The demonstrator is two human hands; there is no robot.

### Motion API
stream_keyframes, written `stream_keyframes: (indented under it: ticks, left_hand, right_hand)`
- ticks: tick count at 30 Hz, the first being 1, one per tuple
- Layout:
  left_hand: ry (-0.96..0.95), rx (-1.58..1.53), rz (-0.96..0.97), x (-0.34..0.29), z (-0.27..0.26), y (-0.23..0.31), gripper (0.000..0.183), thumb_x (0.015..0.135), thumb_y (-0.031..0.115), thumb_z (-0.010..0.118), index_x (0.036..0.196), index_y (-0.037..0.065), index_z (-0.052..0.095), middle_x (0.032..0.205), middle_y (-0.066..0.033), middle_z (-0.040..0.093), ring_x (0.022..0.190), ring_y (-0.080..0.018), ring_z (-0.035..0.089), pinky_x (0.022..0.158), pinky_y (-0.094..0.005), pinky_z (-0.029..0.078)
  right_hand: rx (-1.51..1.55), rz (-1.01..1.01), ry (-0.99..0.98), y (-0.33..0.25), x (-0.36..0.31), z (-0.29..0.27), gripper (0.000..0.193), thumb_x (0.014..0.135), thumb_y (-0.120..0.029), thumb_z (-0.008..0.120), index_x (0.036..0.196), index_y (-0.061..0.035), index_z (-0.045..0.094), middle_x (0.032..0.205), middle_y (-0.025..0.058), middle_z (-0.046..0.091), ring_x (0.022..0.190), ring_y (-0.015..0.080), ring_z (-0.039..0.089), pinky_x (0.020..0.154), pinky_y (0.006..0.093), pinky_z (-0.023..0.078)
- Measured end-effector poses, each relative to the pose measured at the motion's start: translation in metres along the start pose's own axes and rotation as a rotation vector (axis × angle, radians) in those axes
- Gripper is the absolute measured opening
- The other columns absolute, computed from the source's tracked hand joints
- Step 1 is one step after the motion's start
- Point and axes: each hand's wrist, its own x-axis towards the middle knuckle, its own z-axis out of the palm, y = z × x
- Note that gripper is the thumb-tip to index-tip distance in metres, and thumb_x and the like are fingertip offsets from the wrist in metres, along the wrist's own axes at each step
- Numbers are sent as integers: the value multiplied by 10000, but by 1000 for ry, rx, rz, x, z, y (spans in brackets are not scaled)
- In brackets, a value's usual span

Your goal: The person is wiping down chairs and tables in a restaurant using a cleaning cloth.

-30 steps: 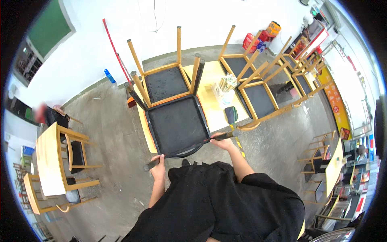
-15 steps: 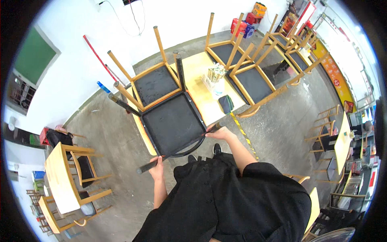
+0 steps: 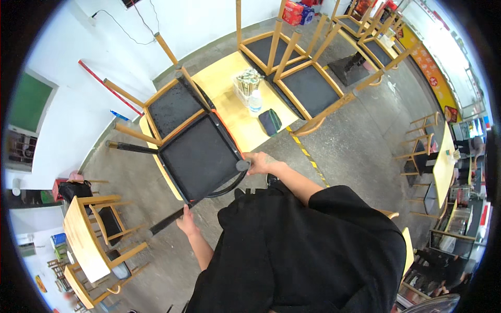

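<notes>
An upside-down black chair (image 3: 200, 156) rests against the near edge of the pale wooden table (image 3: 219, 73), its underside facing up. My left hand (image 3: 187, 221) is closed on the chair near the base of its near left leg. At the near right corner my right hand (image 3: 259, 163) grips the chair beside another leg, whose round tip points up at me. Just beyond stands an upturned wooden chair (image 3: 175, 110) with a dark seat. On the table are a clear holder of wrapped chopsticks (image 3: 246, 82), a bottle (image 3: 255, 101) and a dark pouch (image 3: 270, 122).
Two more upturned wooden chairs (image 3: 310, 89) sit on the table's right end. Another table with chairs (image 3: 86, 240) stands at the left, and one (image 3: 442, 175) at the far right. Yellow-black tape (image 3: 308, 154) runs along the grey floor. A white wall closes the back.
The view has shifted, so the table and chairs sit further left and slightly higher or lower in it. The black chair has tilted and turned a little, its near right leg now pointing up toward me.
</notes>
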Motion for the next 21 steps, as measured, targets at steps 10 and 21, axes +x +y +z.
stream_keyframes:
  ticks: [10,21]
  left_hand:
    - [-48,-86,-224,-66,53,-34,328,1078,314,653,1053,-12,659,827,-61,630,735,-151,622,754,-368,597]
    - [-208,741,-14,-166,114,-13,618,1048,460,648,671,-28,611,544,-80,547,498,-187,606,556,-388,537]
  right_hand:
    - [-262,260,437,102,46,-57,590,854,-332,808,1351,-53,652,1283,284,672,1184,482,657,1044,531,551]
    - [-432,227,588,169,94,-57,737,881,-326,816,1532,-154,515,1531,231,494,1377,457,506,1112,559,480]
